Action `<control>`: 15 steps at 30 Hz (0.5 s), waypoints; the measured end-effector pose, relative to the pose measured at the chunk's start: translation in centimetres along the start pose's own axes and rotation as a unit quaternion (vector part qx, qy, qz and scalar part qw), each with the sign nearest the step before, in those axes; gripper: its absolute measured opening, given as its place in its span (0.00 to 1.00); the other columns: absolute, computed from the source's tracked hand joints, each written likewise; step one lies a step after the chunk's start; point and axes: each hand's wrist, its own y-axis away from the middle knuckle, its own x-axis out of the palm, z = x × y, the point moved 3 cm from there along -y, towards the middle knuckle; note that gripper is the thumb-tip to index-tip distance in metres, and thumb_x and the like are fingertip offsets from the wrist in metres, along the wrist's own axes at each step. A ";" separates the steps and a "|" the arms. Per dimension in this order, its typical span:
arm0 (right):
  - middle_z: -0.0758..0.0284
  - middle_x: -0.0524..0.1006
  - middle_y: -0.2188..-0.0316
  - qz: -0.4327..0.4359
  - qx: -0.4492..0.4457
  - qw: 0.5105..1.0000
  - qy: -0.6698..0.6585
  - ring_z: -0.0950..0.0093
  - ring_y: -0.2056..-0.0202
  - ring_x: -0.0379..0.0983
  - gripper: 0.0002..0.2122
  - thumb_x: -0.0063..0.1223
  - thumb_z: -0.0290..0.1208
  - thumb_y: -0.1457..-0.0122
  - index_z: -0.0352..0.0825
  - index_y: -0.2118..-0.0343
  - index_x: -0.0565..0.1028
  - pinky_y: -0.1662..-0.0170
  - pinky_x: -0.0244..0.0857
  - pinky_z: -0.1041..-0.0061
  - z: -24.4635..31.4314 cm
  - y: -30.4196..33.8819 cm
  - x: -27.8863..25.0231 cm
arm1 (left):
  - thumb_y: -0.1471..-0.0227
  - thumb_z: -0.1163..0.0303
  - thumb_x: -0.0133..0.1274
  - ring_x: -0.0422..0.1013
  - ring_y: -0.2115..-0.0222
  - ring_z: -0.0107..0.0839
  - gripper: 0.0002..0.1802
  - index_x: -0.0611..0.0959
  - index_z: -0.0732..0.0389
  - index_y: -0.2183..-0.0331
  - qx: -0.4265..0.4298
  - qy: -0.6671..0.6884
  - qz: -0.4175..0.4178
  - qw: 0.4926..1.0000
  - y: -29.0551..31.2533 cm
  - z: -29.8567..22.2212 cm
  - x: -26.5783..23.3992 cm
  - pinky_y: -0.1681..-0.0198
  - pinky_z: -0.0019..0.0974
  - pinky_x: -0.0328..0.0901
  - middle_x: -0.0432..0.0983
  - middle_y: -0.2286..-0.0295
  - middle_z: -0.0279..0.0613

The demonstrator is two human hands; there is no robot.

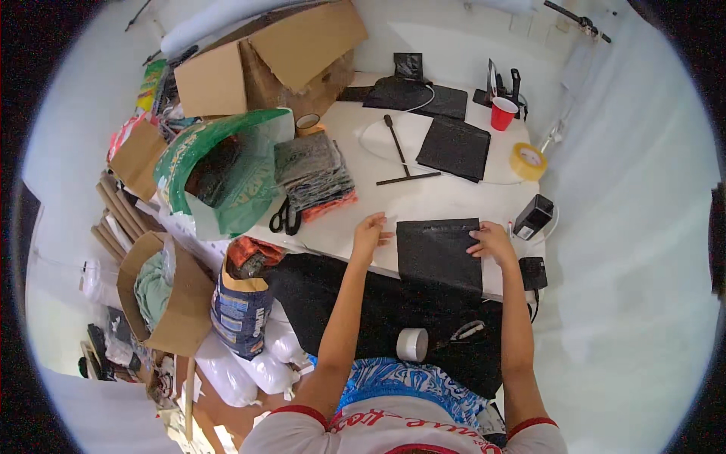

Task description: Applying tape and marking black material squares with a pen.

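Observation:
A flat black rectangular piece (439,253), fabric or plastic sheet, lies at the table's front edge, its lower part reaching over that edge. My right hand (493,244) grips it by the right side, the thumb on top. Just off its left side is my left hand (370,239), fingers apart and holding nothing. Farther back sits a stack of similar black pieces (455,146). Black-handled scissors (285,218) lie left of my left hand, beside a pile of grey and orange cloth pieces (314,172). Black cloth (340,295) is spread below the table edge, under my forearms.
On the white table (363,140) are a black T-shaped tool (398,151), yellow tape roll (528,161), red cup (503,113) and black box (534,217). A green plastic bag (261,181) and cardboard box (302,53) crowd the left. A white roll (412,344) rests near my lap.

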 end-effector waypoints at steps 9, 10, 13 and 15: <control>0.67 0.71 0.76 -0.002 -0.125 0.974 -0.190 0.69 0.72 0.77 0.04 0.51 0.24 0.46 0.34 0.73 0.66 0.70 0.74 0.77 -3.0 -0.1 0.4 | 0.46 0.62 0.47 0.74 0.67 0.33 0.23 0.68 0.64 0.51 -0.032 0.051 0.075 0.995 -0.5 0.5 0.8 0.65 0.32 0.68 0.70 0.60 0.44; 0.67 0.71 0.75 -0.007 -0.136 0.968 -0.209 0.68 0.71 0.77 0.04 0.50 0.23 0.46 0.33 0.72 0.66 0.69 0.74 0.77 -3.0 0.0 0.5 | 0.46 0.61 0.48 0.73 0.66 0.33 0.24 0.68 0.65 0.51 -0.031 0.060 0.090 0.994 -0.5 0.5 0.9 0.65 0.32 0.68 0.70 0.60 0.44; 0.67 0.71 0.74 -0.022 -0.155 0.955 -0.252 0.68 0.69 0.76 0.03 0.49 0.23 0.45 0.32 0.72 0.67 0.67 0.73 0.77 -3.7 0.0 -0.3 | 0.47 0.59 0.50 0.73 0.65 0.33 0.26 0.68 0.67 0.52 -0.040 0.055 0.121 0.990 -0.4 0.3 1.9 0.63 0.32 0.68 0.71 0.60 0.44; 0.66 0.71 0.73 -0.028 -0.162 0.947 -0.276 0.68 0.69 0.76 0.03 0.48 0.22 0.45 0.31 0.71 0.67 0.66 0.74 0.77 -4.1 -0.1 -0.7 | 0.48 0.59 0.50 0.73 0.66 0.34 0.27 0.68 0.68 0.52 -0.049 0.040 0.134 0.989 -0.2 0.2 2.7 0.63 0.33 0.68 0.71 0.60 0.45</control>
